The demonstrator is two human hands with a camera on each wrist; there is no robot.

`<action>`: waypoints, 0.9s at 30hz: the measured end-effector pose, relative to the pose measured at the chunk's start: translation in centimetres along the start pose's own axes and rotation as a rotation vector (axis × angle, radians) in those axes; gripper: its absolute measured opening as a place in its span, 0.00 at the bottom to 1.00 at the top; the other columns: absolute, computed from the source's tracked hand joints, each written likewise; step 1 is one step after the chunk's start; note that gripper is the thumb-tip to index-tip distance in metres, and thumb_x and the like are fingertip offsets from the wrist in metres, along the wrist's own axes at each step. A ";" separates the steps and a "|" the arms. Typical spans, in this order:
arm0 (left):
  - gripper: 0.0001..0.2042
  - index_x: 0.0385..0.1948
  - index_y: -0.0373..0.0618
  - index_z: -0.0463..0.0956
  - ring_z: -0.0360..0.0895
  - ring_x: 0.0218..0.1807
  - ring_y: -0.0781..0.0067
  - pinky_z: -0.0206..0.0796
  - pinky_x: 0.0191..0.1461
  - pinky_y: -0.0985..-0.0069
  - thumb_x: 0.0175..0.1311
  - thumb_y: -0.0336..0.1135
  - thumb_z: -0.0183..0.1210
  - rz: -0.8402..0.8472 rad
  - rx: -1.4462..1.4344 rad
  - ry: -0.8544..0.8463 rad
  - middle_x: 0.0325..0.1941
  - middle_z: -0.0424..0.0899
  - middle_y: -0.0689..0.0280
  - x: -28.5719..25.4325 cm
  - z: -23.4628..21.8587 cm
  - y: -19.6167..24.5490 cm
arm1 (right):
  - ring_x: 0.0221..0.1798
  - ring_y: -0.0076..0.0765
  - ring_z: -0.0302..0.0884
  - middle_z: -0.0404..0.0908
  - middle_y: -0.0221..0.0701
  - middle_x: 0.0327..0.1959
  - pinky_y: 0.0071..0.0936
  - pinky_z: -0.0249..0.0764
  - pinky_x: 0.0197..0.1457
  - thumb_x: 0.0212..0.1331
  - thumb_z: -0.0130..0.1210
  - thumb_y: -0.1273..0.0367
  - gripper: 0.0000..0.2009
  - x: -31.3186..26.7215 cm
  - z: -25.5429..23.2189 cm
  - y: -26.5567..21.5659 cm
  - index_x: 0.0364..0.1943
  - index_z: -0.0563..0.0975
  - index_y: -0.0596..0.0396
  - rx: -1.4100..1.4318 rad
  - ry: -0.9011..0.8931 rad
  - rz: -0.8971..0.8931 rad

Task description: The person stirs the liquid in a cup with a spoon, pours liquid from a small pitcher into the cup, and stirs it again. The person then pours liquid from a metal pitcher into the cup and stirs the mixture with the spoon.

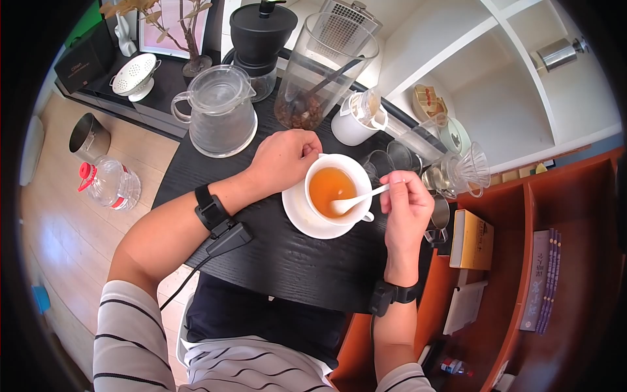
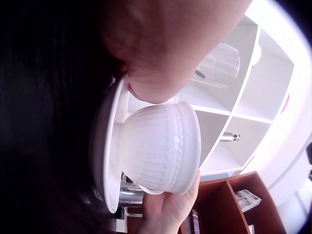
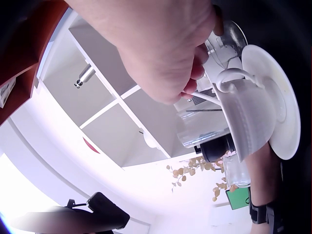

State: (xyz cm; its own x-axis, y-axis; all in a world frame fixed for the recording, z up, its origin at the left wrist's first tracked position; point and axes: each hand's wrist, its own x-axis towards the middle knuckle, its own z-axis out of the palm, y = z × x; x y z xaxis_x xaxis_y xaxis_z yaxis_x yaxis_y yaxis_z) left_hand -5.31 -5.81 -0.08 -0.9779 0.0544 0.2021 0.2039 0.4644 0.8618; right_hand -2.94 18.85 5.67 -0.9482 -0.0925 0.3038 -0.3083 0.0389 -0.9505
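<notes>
My right hand (image 1: 408,202) pinches the handle of a white spoon (image 1: 359,198) between thumb and fingers. The spoon's bowl dips into amber liquid (image 1: 328,187) in a white, ribbed cup (image 2: 158,148). That cup stands on a white saucer (image 3: 291,105), its looped handle (image 3: 234,78) on the right-hand side. At the cup's far left, my left hand (image 1: 287,160) has its fingers curled at the saucer's rim, close beside the cup. In the left wrist view, the palm hides most of these fingers.
Behind the cup stand a glass jug (image 1: 222,117), a tall clear container (image 1: 320,78) with dark bits, a black grinder (image 1: 261,32) and a white mug with a drip bag (image 1: 356,121). Glassware, including a ribbed dripper (image 1: 471,170), lines the black table's right side.
</notes>
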 end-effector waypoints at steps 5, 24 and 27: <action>0.09 0.38 0.40 0.86 0.78 0.29 0.76 0.71 0.36 0.74 0.65 0.36 0.69 0.008 0.002 0.002 0.29 0.84 0.66 0.1 0.1 -0.2 | 0.27 0.16 0.76 0.86 0.29 0.28 0.16 0.67 0.29 0.80 0.59 0.67 0.10 -0.3 0.2 -0.2 0.45 0.84 0.62 0.098 -0.117 0.068; 0.08 0.39 0.41 0.86 0.78 0.29 0.75 0.72 0.36 0.73 0.66 0.36 0.68 0.001 -0.003 -0.005 0.31 0.85 0.64 0.0 0.0 -0.1 | 0.28 0.15 0.75 0.86 0.29 0.32 0.15 0.70 0.31 0.79 0.60 0.68 0.10 0.1 -0.3 0.0 0.42 0.85 0.61 -0.039 0.064 -0.022; 0.09 0.39 0.41 0.86 0.79 0.29 0.75 0.72 0.36 0.73 0.65 0.37 0.68 0.003 0.000 0.004 0.31 0.85 0.64 0.0 0.1 -0.2 | 0.26 0.15 0.73 0.85 0.28 0.30 0.15 0.69 0.30 0.79 0.58 0.68 0.10 0.2 -0.5 0.4 0.41 0.85 0.61 0.068 -0.003 0.063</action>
State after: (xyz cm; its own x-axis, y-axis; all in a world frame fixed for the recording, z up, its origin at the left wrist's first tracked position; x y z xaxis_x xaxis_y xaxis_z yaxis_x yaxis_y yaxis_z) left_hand -5.36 -5.85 -0.25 -0.9770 0.0526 0.2065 0.2070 0.4646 0.8610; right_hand -3.29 19.36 5.39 -0.9652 -0.0955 0.2434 -0.2423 -0.0231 -0.9699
